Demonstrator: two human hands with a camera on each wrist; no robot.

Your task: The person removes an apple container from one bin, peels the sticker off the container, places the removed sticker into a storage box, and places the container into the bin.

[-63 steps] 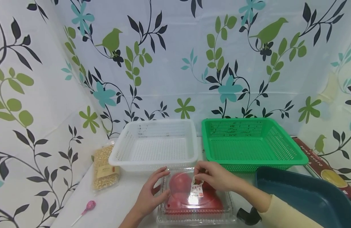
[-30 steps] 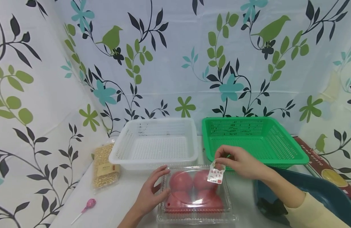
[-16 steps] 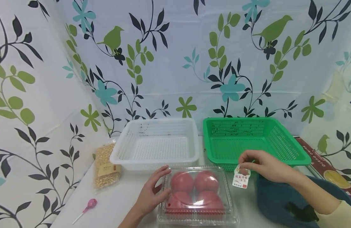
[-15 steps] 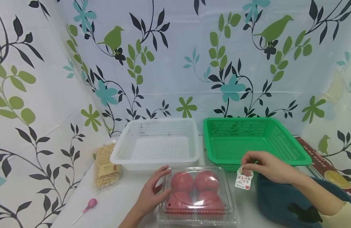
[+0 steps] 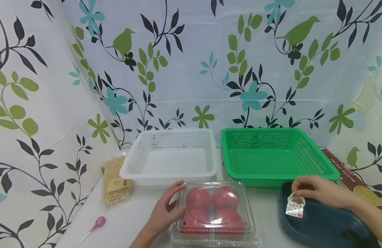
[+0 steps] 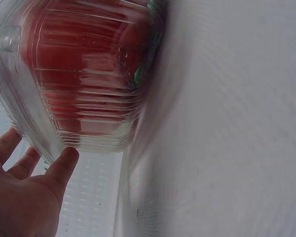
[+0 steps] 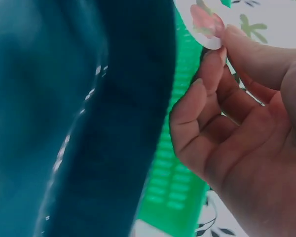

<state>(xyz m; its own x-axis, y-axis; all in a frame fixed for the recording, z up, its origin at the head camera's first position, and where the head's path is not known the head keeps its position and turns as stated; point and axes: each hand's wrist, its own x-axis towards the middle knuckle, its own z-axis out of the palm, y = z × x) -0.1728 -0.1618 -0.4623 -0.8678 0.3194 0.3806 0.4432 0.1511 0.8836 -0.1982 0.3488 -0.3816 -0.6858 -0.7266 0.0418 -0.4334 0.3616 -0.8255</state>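
Note:
A clear plastic clamshell box with several red round fruits, probably tomatoes, lies at the front middle, its lid down. My left hand rests at the box's left side, fingers extended; in the left wrist view its fingertips touch the ridged wall. Over the dark blue tray at the right, my right hand pinches a white paper label between thumb and finger. The label hangs down, with a red fruit picture and printed writing. In the right wrist view, the label shows only in part.
Behind the box stand a white basket and a green basket. A bag of yellow kernels and a pink lollipop lie at the left. A red-brown packet sits behind the tray. A dark object overlaps the tray's front right.
My right hand has peeled the label off the box lid and carried it right, to above the blue tray. The left hand has stayed at the box.

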